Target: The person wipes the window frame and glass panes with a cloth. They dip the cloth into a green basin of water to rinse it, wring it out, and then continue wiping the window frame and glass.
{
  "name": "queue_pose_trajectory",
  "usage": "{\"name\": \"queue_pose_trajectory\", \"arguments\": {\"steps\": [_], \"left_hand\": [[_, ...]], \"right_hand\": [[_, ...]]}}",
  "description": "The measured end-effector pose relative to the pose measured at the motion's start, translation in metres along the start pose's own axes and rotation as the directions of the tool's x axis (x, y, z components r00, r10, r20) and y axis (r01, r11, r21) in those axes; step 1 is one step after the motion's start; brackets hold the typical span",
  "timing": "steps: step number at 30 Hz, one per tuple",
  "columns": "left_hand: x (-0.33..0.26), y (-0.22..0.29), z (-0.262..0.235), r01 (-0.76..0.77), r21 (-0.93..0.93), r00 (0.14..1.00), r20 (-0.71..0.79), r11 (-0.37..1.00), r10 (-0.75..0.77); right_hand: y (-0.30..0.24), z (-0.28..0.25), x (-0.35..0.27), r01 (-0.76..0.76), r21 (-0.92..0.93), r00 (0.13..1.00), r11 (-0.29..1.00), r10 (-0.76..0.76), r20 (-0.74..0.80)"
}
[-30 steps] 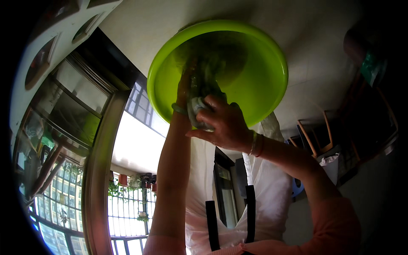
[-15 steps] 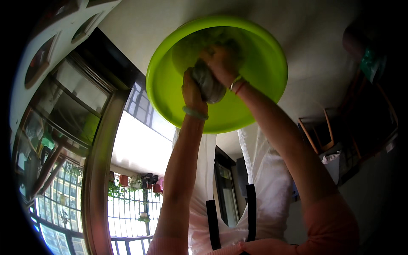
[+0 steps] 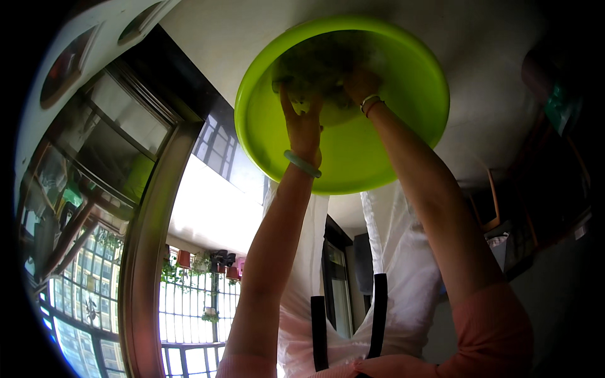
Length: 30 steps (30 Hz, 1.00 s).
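Sitting well left of the left hand (image 3: 305, 126), potted plants (image 3: 183, 259) line a window (image 3: 195, 309), probably placed there for its light. The left hand has its fingers spread apart and pointing forward, likely to cover more of what lies ahead. Behind them a pale bangle (image 3: 302, 164) rings the wrist. Just beyond those fingertips, and across toward the right hand (image 3: 362, 88), is the dark cloth (image 3: 312, 63), bunched in the green basin (image 3: 359, 160), whose raised wall seems suited to keeping it and any water together; contact at the left fingertips is too dim to judge. The right hand reaches in beside the cloth, its fingers lost in shadow, so I cannot tell whether they grip
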<state>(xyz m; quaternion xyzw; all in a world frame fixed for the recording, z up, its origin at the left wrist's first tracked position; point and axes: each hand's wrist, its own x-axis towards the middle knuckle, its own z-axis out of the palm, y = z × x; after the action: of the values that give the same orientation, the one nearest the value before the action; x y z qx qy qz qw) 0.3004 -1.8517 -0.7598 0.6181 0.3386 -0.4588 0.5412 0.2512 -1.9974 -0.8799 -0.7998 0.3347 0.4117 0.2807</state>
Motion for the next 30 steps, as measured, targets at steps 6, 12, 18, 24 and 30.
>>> {"name": "queue_pose_trajectory", "arguments": {"steps": [6,12,18,24,30], "left_hand": [[0.035,-0.019,-0.025,0.343,-0.486,0.910,0.383,0.804,-0.157],[0.011,-0.023,-0.038,0.471,-0.539,0.831,0.536,0.698,-0.147],[-0.025,-0.073,-0.047,-0.527,0.084,0.789,0.419,0.846,0.450],[-0.103,0.016,-0.008,0.365,-0.539,0.845,0.534,0.759,-0.027],[-0.096,0.004,-0.017,-0.024,0.086,0.955,0.298,0.996,-0.002]], "right_hand": [[-0.031,-0.026,-0.138,0.617,0.263,0.724,0.742,-0.404,-0.559],[-0.024,-0.088,-0.224,0.579,0.655,0.780,0.485,-0.562,-0.274],[0.010,-0.072,-0.170,0.079,0.997,0.995,-0.015,-0.063,-0.080],[-0.002,-0.040,-0.162,-0.298,0.768,0.908,-0.567,-0.417,0.045],[-0.013,-0.047,-0.152,-0.136,0.969,0.970,-0.207,-0.227,0.088]]}}
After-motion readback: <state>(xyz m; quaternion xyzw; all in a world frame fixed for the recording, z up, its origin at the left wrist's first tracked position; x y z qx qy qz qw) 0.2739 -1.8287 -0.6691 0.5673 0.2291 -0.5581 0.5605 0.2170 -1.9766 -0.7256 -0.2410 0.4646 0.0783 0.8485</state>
